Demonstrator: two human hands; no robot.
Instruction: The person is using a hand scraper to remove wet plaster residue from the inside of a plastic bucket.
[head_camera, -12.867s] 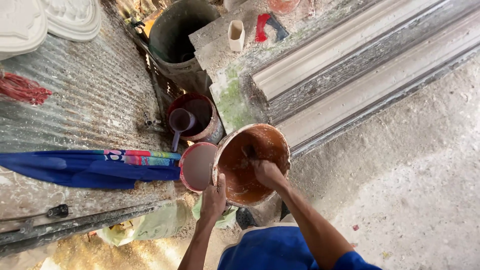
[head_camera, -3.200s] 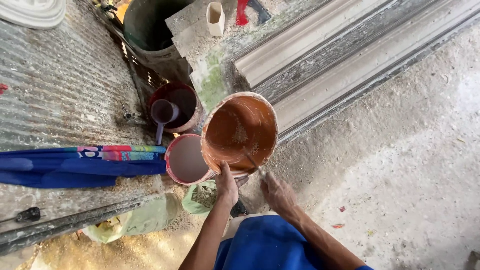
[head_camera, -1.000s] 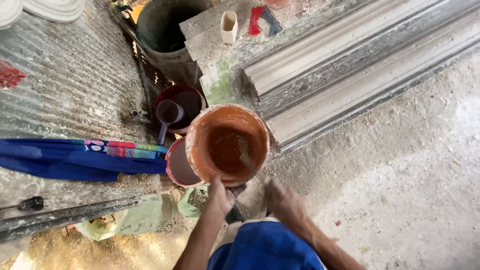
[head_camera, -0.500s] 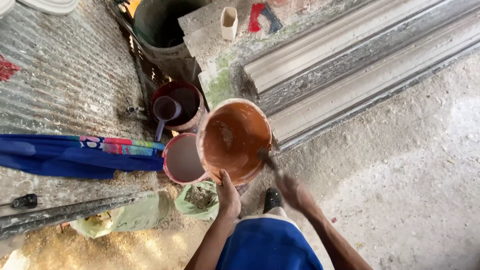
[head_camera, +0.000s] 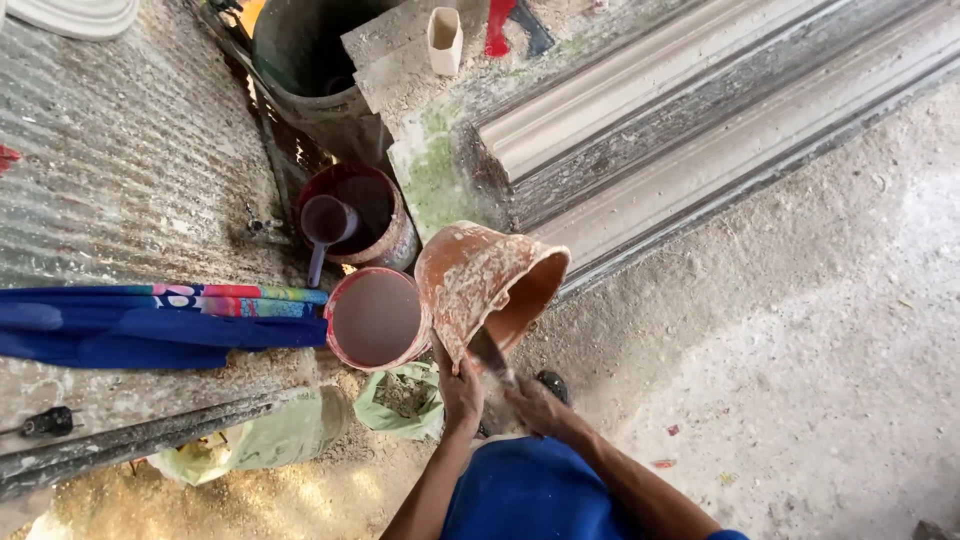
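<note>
Fingers of the left hand (head_camera: 462, 392) clamp the rim of an orange bucket (head_camera: 487, 283), tilting its mouth rightward so the right hand (head_camera: 532, 405), closed on a scraper (head_camera: 489, 352), reaches inside, beside a red tub (head_camera: 376, 318).

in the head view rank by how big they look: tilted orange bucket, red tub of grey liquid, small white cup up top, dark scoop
1. Orange bucket, though it sits nearest the camera.
2. Red tub, only slightly smaller.
3. Dark scoop.
4. White cup, farthest away.

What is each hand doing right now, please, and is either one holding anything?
Left hand: closed on the rim of the tilted orange bucket.
Right hand: closed on a scraper whose blade reaches into the bucket's mouth.
</note>
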